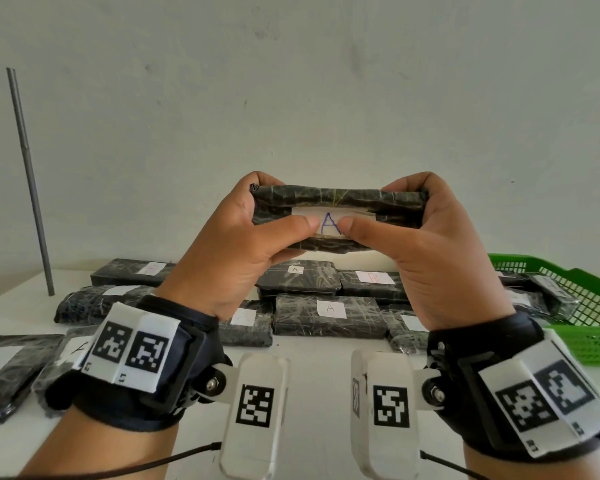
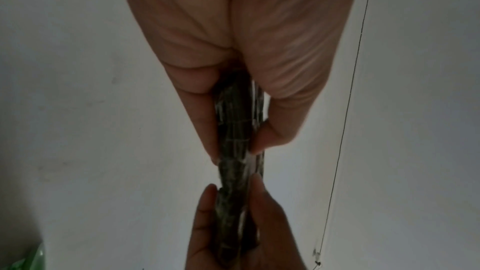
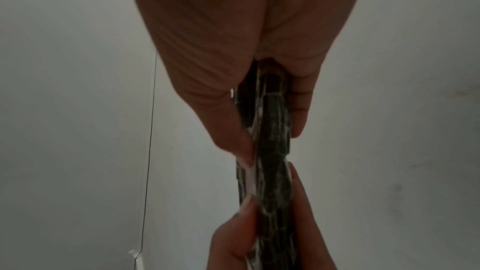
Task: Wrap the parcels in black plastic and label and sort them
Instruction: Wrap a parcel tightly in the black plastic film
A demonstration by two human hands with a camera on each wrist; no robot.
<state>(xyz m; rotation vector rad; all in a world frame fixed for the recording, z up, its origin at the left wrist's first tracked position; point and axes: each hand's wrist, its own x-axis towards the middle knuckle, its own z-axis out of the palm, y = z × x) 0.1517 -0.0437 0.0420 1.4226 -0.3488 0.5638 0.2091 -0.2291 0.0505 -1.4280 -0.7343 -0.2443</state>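
Our left hand and right hand each grip one end of a black-wrapped parcel held up in the air, thumbs pressing either side of its white label marked A. Below, more labelled parcels lie on the white table; a green basket sits at the right.

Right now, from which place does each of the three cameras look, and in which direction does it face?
Head: on the person's head, facing forward and down at the black plastic-wrapped parcel with white "A" label, white table and green plastic basket; left hand, right hand and both wrist bands show.
Left wrist: under the left hand, facing along the palm towards the parcel's edge.
Right wrist: under the right hand, facing the same edge.
Shared: all three show the parcel pinched by both hands.
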